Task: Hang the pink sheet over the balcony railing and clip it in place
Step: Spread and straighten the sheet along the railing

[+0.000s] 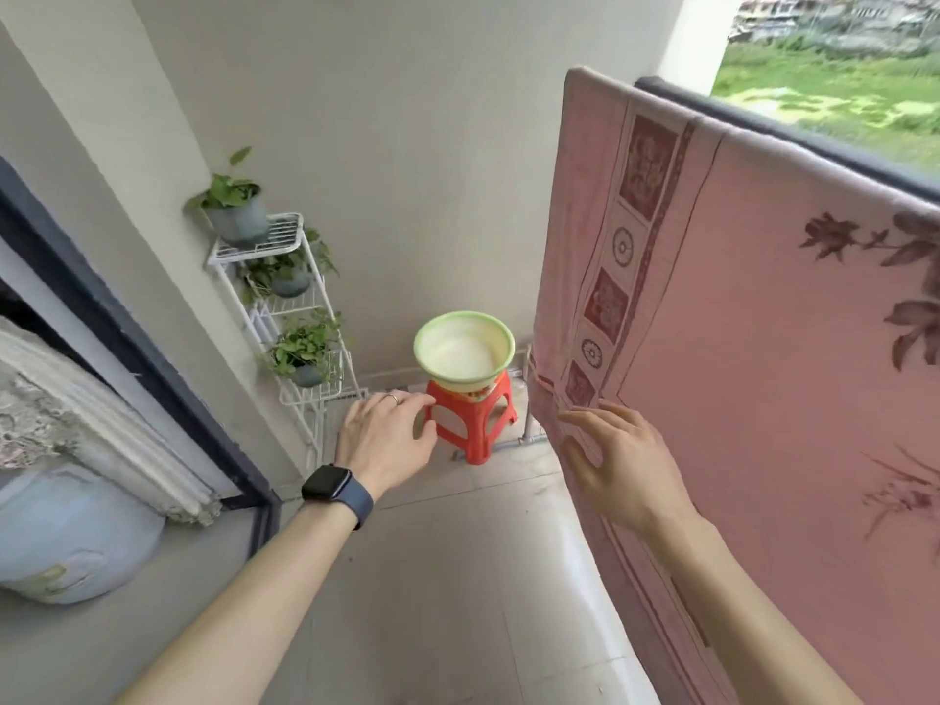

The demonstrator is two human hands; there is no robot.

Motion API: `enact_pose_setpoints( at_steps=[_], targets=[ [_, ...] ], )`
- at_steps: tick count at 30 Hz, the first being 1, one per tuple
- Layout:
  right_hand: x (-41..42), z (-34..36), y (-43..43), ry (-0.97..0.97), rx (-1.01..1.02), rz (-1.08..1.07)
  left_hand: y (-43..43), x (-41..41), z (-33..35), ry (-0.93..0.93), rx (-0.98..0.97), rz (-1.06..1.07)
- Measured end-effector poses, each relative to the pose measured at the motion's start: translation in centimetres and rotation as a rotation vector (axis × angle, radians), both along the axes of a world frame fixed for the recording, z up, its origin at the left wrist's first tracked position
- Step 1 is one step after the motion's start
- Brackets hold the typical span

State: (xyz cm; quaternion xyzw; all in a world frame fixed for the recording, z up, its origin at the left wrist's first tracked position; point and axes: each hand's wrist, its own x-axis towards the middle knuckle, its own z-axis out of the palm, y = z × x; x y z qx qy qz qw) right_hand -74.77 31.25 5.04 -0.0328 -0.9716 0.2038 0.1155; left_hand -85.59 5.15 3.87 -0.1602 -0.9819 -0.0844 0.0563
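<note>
Both grips slack: left hand point(386, 440) over open floor point(458, 577), right hand point(615, 465) by edge of pink sheet point(763, 348)

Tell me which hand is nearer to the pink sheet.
Right. The right hand is at the pink sheet; the left hand is apart from it, by the red stool.
</note>
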Motion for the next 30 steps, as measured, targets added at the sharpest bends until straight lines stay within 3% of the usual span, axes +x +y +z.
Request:
enact_pose_setpoints(
  at_steps=[13,19,27,30],
  targets=[
    [-24.4,2.1,-1.1,0.004,-0.004,-0.297,4.2,-31.1,0.8,-0.038,0.007,-0.299],
    [-33.0,4.9,2.0,0.177,0.077,-0.404,11.0,-42.9,2.9,-0.039,0.108,-0.452],
    [-43.9,12.0,8.1,0.563,0.311,-0.561,23.3,-55.8,8.8,-0.245,0.513,-0.585],
    [-47.7,14.9,10.1,0.545,0.432,-0.702,27.9,-59.5,12.0,-0.377,0.722,-0.595]
  ],
)
